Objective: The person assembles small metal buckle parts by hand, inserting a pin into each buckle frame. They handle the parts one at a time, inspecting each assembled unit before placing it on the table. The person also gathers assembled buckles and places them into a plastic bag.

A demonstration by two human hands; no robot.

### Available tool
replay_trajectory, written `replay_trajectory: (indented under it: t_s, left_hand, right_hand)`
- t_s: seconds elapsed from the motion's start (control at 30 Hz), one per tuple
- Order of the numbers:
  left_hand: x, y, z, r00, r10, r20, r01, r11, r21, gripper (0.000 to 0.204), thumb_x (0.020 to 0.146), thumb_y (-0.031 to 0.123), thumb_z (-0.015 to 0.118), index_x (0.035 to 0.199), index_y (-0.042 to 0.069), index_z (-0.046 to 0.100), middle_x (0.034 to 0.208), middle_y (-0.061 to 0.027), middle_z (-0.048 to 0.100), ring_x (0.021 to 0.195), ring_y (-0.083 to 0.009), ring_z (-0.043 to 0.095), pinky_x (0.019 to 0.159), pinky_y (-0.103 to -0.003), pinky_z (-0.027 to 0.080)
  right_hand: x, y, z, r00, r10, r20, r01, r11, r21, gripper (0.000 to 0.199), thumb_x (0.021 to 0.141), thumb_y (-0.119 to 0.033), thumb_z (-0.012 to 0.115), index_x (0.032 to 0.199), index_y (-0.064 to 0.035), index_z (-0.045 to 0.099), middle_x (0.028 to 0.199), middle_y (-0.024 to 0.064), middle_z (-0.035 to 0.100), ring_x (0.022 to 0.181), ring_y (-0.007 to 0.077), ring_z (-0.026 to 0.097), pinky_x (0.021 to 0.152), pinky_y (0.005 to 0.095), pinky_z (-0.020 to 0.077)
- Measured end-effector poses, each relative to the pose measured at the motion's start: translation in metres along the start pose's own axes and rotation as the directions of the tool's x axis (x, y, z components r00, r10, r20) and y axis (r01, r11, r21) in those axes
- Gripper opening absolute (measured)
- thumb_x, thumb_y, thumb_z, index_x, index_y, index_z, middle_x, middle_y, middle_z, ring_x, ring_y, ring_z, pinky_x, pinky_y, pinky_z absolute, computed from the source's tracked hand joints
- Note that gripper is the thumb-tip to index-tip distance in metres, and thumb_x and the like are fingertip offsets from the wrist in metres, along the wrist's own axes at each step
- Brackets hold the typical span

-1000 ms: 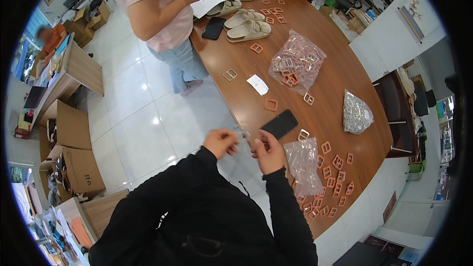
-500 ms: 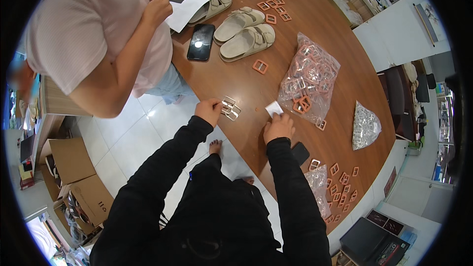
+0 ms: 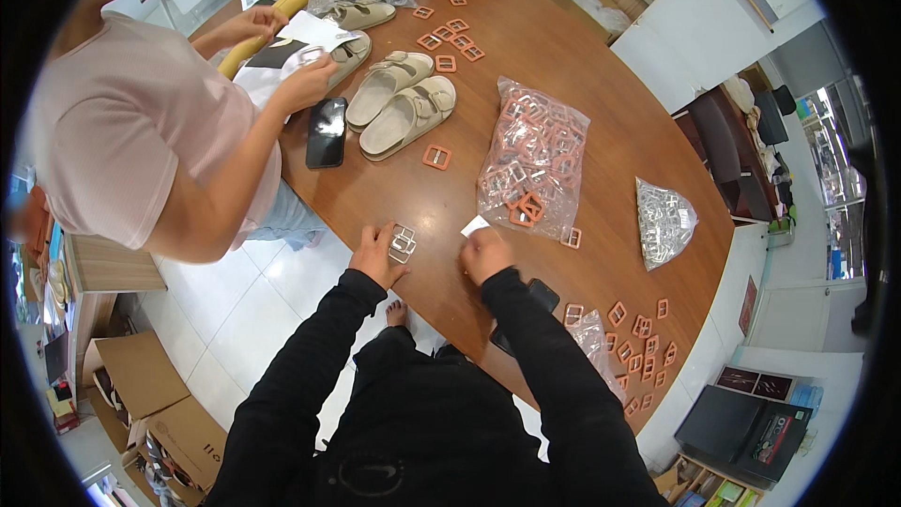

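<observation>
My left hand [image 3: 375,255] is at the table's near edge, palm down with thumb and fingers apart. Its fingertips touch the left side of a few overlapping silver buckles [image 3: 403,243], which appear to lie flat on the wood. To the right, my right hand [image 3: 486,255], slightly blurred, is closed on a small white card [image 3: 475,224] that sticks out beyond the fingers. A clear plastic bag [image 3: 537,152] of orange-rimmed buckles lies farther back, with a single orange-rimmed buckle [image 3: 437,157] to its left.
Beige sandals [image 3: 409,119] and a black phone [image 3: 327,133] lie at the left. A person [image 3: 141,122] there holds papers. A bag of silver buckles [image 3: 664,223] is at the right. Dark phones [image 3: 542,296] lie by my right wrist, near loose orange-rimmed buckles [image 3: 648,366].
My view has shifted, so the table shows farther left. My left hand has brought the silver buckles onto the table, its thumb now spread. My right hand still holds the white card.
</observation>
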State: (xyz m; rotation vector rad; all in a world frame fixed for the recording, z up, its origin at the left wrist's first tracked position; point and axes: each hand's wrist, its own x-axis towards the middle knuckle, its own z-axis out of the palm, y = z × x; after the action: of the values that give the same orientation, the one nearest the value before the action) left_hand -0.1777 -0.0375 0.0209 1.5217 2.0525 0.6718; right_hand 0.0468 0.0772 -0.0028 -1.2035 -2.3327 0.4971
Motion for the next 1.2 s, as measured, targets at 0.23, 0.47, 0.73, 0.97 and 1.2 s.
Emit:
replay_trajectory:
  t_s: [0.23,0.47,0.73,0.97,1.2]
  left_hand:
    - [0.021,-0.004,-0.005,0.979,0.035,0.200,-0.056,0.993,0.100,0.088,0.064,0.021,0.086,0.140,0.015,0.043,0.121,-0.0230,0.050,0.104,-0.0423,0.059,0.089,-0.043,0.051]
    - [0.024,0.016,0.001,0.967,0.027,0.255,-0.064,0.988,0.138,0.062,0.065,0.027,0.086,0.117,0.010,0.057,0.114,-0.0150,0.051,0.099,-0.0363,0.060,0.084,-0.042,0.051]
    - [-0.017,0.072,0.037,0.967,0.210,-0.145,-0.212,0.977,0.007,0.056,0.066,0.030,0.085,0.109,0.006,0.059,0.100,-0.0110,0.054,0.084,-0.0304,0.062,0.072,-0.038,0.052]
    - [-0.028,0.121,0.014,0.959,0.239,-0.151,-0.265,0.948,-0.178,0.049,0.070,0.015,0.081,0.112,0.005,0.057,0.097,-0.0105,0.055,0.077,-0.0266,0.064,0.063,-0.036,0.052]
    - [-0.032,0.190,-0.011,0.882,0.406,-0.239,-0.454,0.867,-0.204,0.045,0.073,0.006,0.078,0.114,0.003,0.058,0.095,-0.0102,0.055,0.070,-0.0207,0.062,0.061,-0.031,0.052]
  right_hand:
    - [0.012,0.050,-0.066,0.896,0.433,-0.098,-0.413,0.894,0.174,0.023,0.086,-0.024,0.064,0.093,-0.0025,0.069,0.083,0.0166,0.070,0.075,0.0298,0.068,0.070,0.0399,0.0530]
    - [-0.046,-0.018,-0.033,0.933,0.295,0.207,-0.342,0.906,0.252,0.022,0.085,-0.024,0.064,0.090,-0.0027,0.069,0.082,0.0164,0.069,0.074,0.0299,0.067,0.070,0.0372,0.0526]
    - [-0.049,-0.022,-0.046,0.769,0.306,0.561,-0.625,0.544,0.560,0.021,0.093,-0.017,0.059,0.099,0.0023,0.065,0.082,0.0088,0.067,0.070,0.0167,0.063,0.062,0.0284,0.0513]
    - [-0.051,-0.027,-0.085,0.777,0.274,0.567,-0.618,0.155,0.771,0.015,0.095,-0.011,0.058,0.102,0.0015,0.063,0.082,0.0057,0.065,0.070,0.0111,0.062,0.062,0.0239,0.0517]
    - [-0.052,-0.039,-0.139,0.876,0.298,0.379,-0.429,0.123,0.895,0.012,0.095,-0.006,0.055,0.097,0.0034,0.061,0.084,0.0072,0.065,0.070,0.0125,0.063,0.064,0.0254,0.0529]
